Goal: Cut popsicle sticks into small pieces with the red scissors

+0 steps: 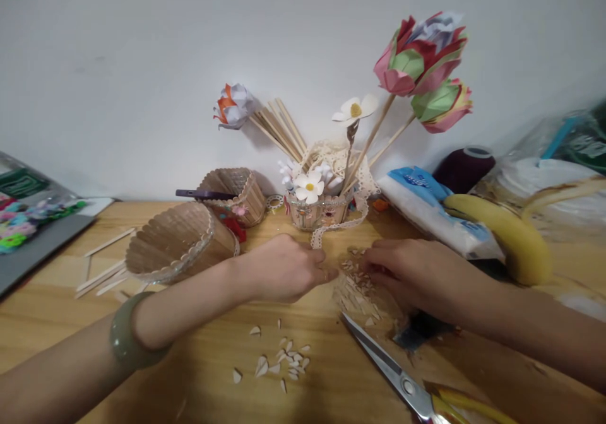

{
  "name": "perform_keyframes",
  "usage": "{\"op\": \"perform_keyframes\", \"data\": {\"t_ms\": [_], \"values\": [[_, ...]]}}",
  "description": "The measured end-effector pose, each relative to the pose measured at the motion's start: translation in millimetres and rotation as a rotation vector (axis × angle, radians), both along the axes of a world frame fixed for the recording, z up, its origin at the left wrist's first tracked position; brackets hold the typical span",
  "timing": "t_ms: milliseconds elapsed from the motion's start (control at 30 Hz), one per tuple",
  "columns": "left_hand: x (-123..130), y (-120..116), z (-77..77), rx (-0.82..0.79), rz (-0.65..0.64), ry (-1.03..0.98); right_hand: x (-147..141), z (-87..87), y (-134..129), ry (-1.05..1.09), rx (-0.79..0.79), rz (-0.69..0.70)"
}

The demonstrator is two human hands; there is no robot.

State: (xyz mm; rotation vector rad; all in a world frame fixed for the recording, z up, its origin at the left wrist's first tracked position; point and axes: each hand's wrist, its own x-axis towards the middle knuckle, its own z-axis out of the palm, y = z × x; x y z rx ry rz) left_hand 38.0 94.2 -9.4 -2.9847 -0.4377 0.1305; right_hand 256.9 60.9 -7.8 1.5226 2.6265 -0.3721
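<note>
My left hand (291,269) reaches in low over the table from the left, one finger stretched toward a heap of small, pale, petal-shaped pieces (355,285). Nothing shows in its fingers. At the right side of that heap, my right hand (400,263) has its fingers bent down among the pieces; what they hold, if anything, is hidden. Clear plastic seems to lie around the heap. Nearer to me is a loose scatter of similar pieces (291,361). Scissors (402,380) with yellow handles lie below my right hand, their tip close to the heap.
A wooden-stick basket (168,241) stands left, with another basket (241,200) behind it. A decorated pot (317,212) holds flowers, sticks and lace (341,223). A tissue pack (435,209) and a banana (511,238) lie right. Flat sticks (99,279) lie far left.
</note>
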Motion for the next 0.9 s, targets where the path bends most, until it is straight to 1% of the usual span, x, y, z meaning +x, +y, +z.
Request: {"op": "perform_keyframes", "data": {"t_ms": [133,233,367,533,700,767,900], "values": [[-3,-1,-1.2,-0.006,-0.011,-0.025,-14,-4.0,-3,0.036,0.004,0.031],[-3,-1,-0.3,0.027,0.014,0.002,-19,-9.3,-3,0.042,0.009,0.04],[-3,1,1.3,0.078,0.079,0.008,-17,-13.0,-1,0.042,0.005,0.056],[-5,-1,1.8,0.04,0.186,-0.112,-21,-12.0,0,0.026,-0.009,0.05],[-13,-9,-0.1,-0.104,0.282,-0.224,-29,-12.9,5,0.033,-0.027,0.042],[-18,-15,-2.9,-0.206,0.328,-0.279,-30,-14.2,8,0.059,-0.039,0.033],[-23,-28,-9.9,-0.468,0.395,-0.359,-30,-15.2,8,0.109,-0.04,0.05]]}}
